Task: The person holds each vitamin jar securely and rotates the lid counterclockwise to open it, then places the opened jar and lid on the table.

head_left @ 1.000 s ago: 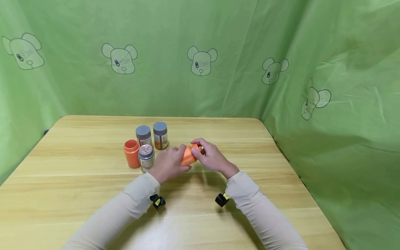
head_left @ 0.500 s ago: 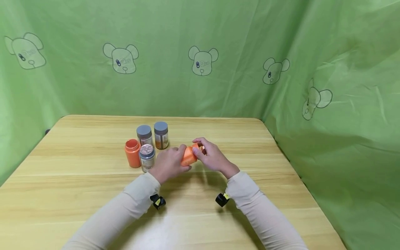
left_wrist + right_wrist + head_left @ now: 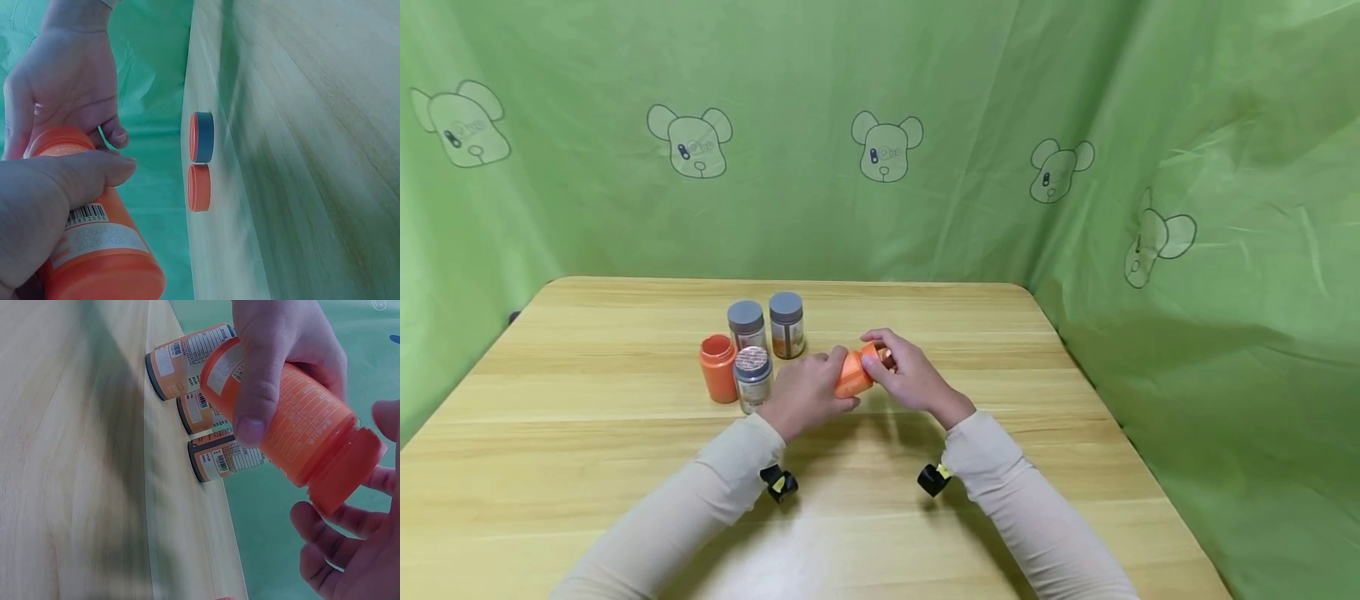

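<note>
My left hand [image 3: 808, 387] grips an orange plastic bottle [image 3: 852, 380] round its body, the thumb lying along its side. The bottle is held tilted above the table, its top toward the right. My right hand [image 3: 910, 375] pinches the orange cap [image 3: 350, 472] at that top end between thumb and fingers. In the right wrist view, fingertips sit at the cap's lower edge. A barcode and pale label [image 3: 100, 240] show on the bottle in the left wrist view. There, a grey-blue cap [image 3: 202, 137] and an orange cap [image 3: 199, 188] lie on the table beyond.
Left of my hands stand an open orange bottle [image 3: 718, 375], a jar [image 3: 752, 387] with a brick-patterned top, and two grey-lidded jars, one nearer [image 3: 746, 318] and one farther right [image 3: 786, 329]. A green curtain [image 3: 790, 225] hangs behind the wooden table [image 3: 925, 312].
The right hand's fingers shift slightly at the cap. Both hands and the bottle otherwise stay in nearly the same place.
</note>
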The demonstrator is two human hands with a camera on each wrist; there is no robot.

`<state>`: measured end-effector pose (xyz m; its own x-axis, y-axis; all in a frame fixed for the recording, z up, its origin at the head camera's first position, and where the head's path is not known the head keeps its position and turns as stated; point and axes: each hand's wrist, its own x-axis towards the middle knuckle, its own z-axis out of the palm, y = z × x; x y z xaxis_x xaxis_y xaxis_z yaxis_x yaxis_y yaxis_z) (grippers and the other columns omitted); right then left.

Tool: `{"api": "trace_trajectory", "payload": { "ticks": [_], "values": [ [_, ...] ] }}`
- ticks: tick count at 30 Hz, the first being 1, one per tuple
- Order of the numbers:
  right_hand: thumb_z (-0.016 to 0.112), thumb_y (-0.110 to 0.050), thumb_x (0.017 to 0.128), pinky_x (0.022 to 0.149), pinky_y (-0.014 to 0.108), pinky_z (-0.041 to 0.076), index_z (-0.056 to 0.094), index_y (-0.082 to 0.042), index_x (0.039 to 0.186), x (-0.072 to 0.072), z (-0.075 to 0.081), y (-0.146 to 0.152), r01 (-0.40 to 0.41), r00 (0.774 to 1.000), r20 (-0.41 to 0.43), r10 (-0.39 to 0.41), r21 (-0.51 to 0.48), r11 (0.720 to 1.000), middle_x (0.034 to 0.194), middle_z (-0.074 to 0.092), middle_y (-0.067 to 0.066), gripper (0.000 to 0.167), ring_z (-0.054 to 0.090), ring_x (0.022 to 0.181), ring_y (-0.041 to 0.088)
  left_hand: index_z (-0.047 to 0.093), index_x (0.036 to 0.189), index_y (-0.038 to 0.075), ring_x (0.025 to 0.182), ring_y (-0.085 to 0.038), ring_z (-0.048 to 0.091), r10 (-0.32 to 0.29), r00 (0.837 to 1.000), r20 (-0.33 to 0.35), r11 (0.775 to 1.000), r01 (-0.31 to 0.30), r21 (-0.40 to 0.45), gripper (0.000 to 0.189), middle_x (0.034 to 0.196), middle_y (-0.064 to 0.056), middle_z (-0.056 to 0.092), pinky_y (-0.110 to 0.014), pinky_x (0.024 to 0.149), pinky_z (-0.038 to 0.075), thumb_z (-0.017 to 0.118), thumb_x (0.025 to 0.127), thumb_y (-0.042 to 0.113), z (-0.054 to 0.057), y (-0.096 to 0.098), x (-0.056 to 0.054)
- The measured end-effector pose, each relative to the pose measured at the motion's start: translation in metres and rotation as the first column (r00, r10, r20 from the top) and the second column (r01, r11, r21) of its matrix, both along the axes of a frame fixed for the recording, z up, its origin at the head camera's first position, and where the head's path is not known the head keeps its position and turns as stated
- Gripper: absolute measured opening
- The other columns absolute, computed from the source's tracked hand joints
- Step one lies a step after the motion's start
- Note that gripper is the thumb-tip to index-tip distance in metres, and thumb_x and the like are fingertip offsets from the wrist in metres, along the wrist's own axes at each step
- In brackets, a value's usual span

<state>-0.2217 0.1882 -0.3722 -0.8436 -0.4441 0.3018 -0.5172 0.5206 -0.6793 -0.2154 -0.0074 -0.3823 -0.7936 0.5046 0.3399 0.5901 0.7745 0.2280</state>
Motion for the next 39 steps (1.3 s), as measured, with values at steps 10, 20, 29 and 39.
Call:
{"api": "trace_trajectory", "payload": {
  "ticks": [10,20,29,39],
  "values": [
    [0.050,-0.023,0.100,0.063,0.037,0.051,0.053,-0.004,0.125,-0.0007,-0.0018,-0.0008,0.013,1.000,0.012,-0.013,0.007,1.000,0.102,0.063,0.009,0.032,0.058,0.069,0.017,0.056,0.114,0.008,0.059,-0.016,0.052,-0.007,0.999,-0.033,1.000,0.007,-0.005,0.059,0.076,-0.006,0.060,-0.031,0.047,0.043,0.082,0.074,0.042,-0.0006,-0.0014,0.0005],
    [0.048,-0.029,0.100,0.063,0.034,0.049,0.054,-0.003,0.125,-0.0016,-0.0005,-0.0009,0.025,1.000,-0.016,-0.024,0.040,0.999,0.107,0.063,0.013,0.037,0.058,0.073,0.025,0.055,0.115,0.008,0.061,-0.017,0.053,0.001,1.000,-0.003,1.000,-0.001,-0.009,0.059,0.078,-0.007,0.060,-0.032,0.049,0.044,0.082,0.075,0.042,-0.0004,-0.0011,-0.0008],
    [0.049,-0.025,0.100,0.062,0.032,0.049,0.053,-0.002,0.125,-0.0012,-0.0010,-0.0023,0.027,1.000,0.007,-0.027,0.043,0.999,0.100,0.062,0.010,0.034,0.059,0.070,0.024,0.055,0.116,0.007,0.062,-0.018,0.054,0.004,1.000,0.016,1.000,-0.003,-0.010,0.060,0.080,-0.008,0.060,-0.033,0.049,0.045,0.082,0.075,0.042,0.0001,-0.0012,-0.0006],
    [0.050,-0.026,0.099,0.066,0.033,0.050,0.052,-0.001,0.126,0.0001,0.0004,-0.0025,0.026,1.000,0.006,-0.026,0.036,0.999,0.112,0.061,0.017,0.037,0.061,0.081,0.029,0.055,0.118,0.006,0.063,-0.017,0.054,0.003,1.000,0.020,1.000,-0.003,-0.010,0.061,0.082,-0.008,0.062,-0.031,0.050,0.045,0.081,0.076,0.042,-0.0004,-0.0017,-0.0006]
  ]
}}
